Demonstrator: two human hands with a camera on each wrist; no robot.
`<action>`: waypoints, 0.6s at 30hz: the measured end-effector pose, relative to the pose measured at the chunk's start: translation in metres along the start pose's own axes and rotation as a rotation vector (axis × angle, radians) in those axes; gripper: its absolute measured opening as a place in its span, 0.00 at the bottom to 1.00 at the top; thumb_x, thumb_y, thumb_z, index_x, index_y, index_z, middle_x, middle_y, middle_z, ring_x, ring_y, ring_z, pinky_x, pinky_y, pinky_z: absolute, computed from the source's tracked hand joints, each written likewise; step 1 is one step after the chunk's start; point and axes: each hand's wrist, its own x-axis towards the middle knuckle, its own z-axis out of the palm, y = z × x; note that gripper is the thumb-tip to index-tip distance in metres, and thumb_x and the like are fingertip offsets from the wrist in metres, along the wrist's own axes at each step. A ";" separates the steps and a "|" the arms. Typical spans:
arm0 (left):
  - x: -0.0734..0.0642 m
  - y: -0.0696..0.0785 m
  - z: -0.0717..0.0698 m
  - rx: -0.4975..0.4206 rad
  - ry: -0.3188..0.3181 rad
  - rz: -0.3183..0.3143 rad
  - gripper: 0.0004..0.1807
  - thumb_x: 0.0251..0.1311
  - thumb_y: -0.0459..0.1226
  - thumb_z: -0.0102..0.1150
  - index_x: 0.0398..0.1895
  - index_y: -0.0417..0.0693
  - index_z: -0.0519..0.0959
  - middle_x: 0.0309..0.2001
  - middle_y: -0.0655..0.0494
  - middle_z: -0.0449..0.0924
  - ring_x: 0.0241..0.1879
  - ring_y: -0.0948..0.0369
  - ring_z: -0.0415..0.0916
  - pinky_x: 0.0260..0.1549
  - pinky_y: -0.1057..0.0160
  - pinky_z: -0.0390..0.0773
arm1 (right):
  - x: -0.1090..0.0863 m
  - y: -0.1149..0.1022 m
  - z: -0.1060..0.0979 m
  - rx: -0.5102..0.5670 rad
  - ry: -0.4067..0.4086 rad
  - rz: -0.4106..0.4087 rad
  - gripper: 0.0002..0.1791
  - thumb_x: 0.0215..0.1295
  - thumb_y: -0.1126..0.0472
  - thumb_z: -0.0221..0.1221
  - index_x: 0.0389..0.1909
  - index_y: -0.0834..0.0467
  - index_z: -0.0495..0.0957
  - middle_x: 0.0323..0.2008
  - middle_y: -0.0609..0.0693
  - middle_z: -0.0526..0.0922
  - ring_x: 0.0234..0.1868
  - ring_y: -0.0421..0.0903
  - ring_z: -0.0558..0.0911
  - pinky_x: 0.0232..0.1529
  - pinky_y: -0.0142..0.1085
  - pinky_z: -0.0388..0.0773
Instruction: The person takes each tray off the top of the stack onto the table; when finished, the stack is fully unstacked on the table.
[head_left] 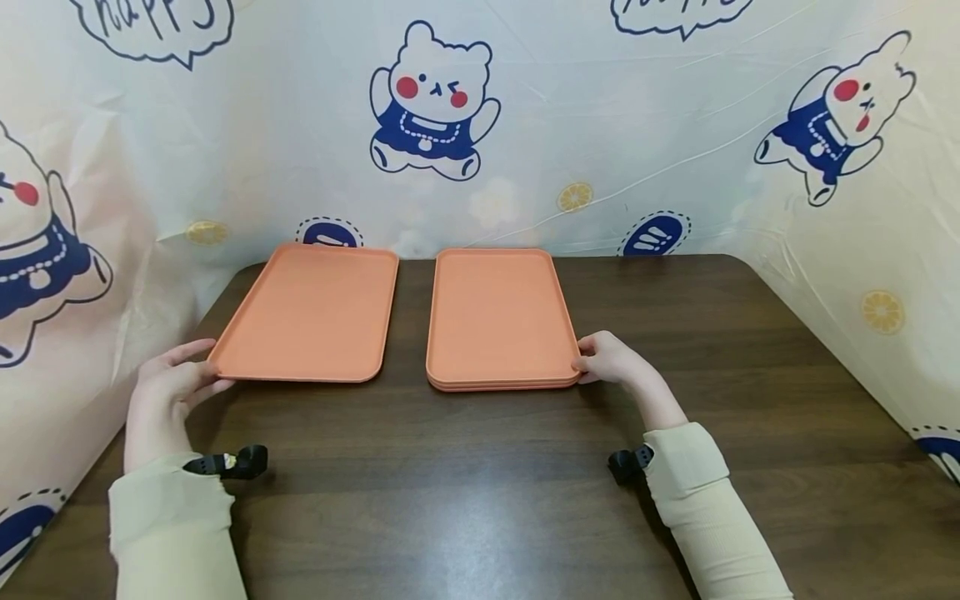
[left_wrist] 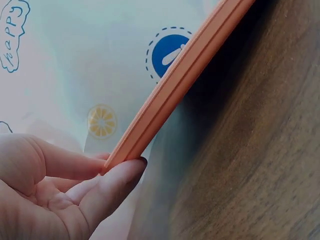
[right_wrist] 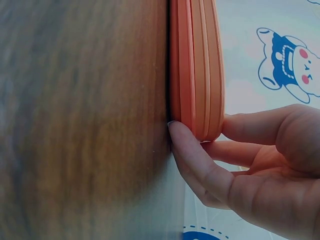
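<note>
A single orange tray [head_left: 307,312] lies on the left of the dark wooden table [head_left: 480,483]. My left hand [head_left: 168,387] pinches its near left corner between thumb and forefinger. In the left wrist view the tray's rim [left_wrist: 180,85] runs diagonally and my left hand [left_wrist: 112,165] pinches its end. To the right lies a stack of orange trays [head_left: 495,317]. My right hand [head_left: 607,358] grips the stack's near right corner. In the right wrist view the thumb [right_wrist: 195,155] sits under the stacked rims [right_wrist: 200,65] and the fingers [right_wrist: 250,125] lie on top.
A printed cartoon-bear sheet [head_left: 435,108] walls in the table at the back and on both sides. Bare wood stretches in front of the trays and to the right of the stack. The left tray's corner reaches the table's left edge.
</note>
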 end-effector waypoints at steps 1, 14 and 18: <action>0.000 0.000 0.000 0.010 0.007 -0.002 0.40 0.56 0.19 0.48 0.72 0.52 0.53 0.20 0.69 0.76 0.23 0.67 0.79 0.27 0.67 0.82 | 0.000 0.000 0.000 -0.001 0.001 0.001 0.17 0.64 0.72 0.49 0.51 0.77 0.70 0.44 0.67 0.79 0.39 0.47 0.82 0.46 0.42 0.81; 0.001 -0.002 0.001 0.106 0.091 -0.031 0.27 0.56 0.17 0.42 0.31 0.61 0.80 0.51 0.46 0.64 0.23 0.71 0.75 0.30 0.70 0.82 | 0.000 0.000 0.001 -0.006 0.005 0.009 0.16 0.65 0.71 0.50 0.51 0.77 0.70 0.44 0.67 0.79 0.39 0.48 0.82 0.46 0.43 0.80; 0.000 -0.003 0.000 0.083 0.078 -0.008 0.29 0.54 0.17 0.41 0.15 0.62 0.78 0.49 0.47 0.62 0.23 0.70 0.75 0.29 0.70 0.82 | 0.000 -0.001 0.001 -0.007 0.002 0.009 0.16 0.65 0.71 0.50 0.51 0.77 0.71 0.44 0.67 0.79 0.40 0.48 0.82 0.46 0.43 0.80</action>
